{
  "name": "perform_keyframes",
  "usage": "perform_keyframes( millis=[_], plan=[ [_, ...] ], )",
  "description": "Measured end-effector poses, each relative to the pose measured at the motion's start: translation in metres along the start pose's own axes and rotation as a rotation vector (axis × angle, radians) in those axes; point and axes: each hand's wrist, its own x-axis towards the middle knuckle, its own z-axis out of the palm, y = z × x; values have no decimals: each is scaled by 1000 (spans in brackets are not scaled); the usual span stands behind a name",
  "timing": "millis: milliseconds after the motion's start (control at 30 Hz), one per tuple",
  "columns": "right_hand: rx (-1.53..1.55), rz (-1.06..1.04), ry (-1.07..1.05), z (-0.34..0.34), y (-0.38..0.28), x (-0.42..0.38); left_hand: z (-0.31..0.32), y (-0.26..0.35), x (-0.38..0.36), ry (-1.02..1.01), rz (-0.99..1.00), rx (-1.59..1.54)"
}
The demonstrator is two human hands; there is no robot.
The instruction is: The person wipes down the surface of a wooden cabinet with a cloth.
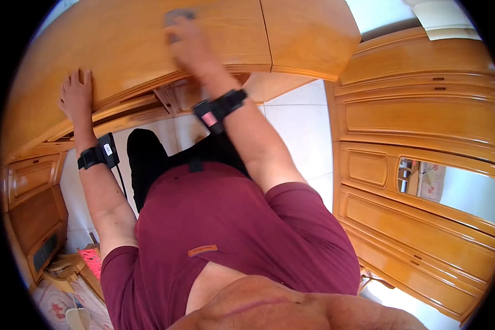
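Observation:
A long wooden desk top (121,38) runs across the upper part of the view. My left hand (77,94) lies flat near its front edge at the left, fingers spread, holding nothing. Farther right, my right hand (191,45) is over the desk top, blurred by motion, with its fingers on a grey cloth-like thing (180,15). That grey thing is smeared too, so its exact shape cannot be made out. Both wrists wear black straps with small devices.
Wooden wardrobe doors (390,121) with a mirror (456,187) fill the right side. Pale papers (445,19) lie at the upper right. Wooden furniture (33,181) and a floral cushion (60,302) are at the left. White floor tiles (300,132) show below the desk.

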Motion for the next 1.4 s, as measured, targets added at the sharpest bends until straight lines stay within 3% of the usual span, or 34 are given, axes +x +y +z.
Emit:
perform_keyframes(
  millis=[67,200,333,467,567,633,700,800,933,1033,1100,1167,1300,1400],
  plan=[
    [90,-195,38,55,-22,-6,-4,1,0,-16,2,-9],
    [-59,-176,-61,55,-50,-5,1,-2,-2,-8,41,-55],
    [-220,-104,-231,12,-1,2,9,-3,0,16,53,-79],
    [-322,152,-170,-61,41,5,0,-1,-2,-14,26,-105],
    [-468,133,-107,-101,94,9,2,0,-4,0,28,-93],
    [-542,119,-80,-110,121,14,1,1,-3,12,32,-75],
    [-617,302,21,-111,129,19,-4,3,-4,8,36,-68],
    [-729,289,3,-98,116,31,-22,9,-7,-38,-18,-75],
    [-511,173,-118,-43,119,42,-20,8,-6,-33,-19,-77],
    [-310,110,-84,19,45,31,-13,7,-5,46,5,-84],
    [-289,-78,-129,29,-6,26,-20,8,-7,51,15,-42],
    [-269,-87,-146,33,-25,19,-22,7,-6,24,17,-39],
    [-99,-148,-130,34,-5,17,-13,5,-6,42,37,-54],
    [-174,-75,-232,15,6,21,-5,2,-5,23,24,-100]
  ],
)
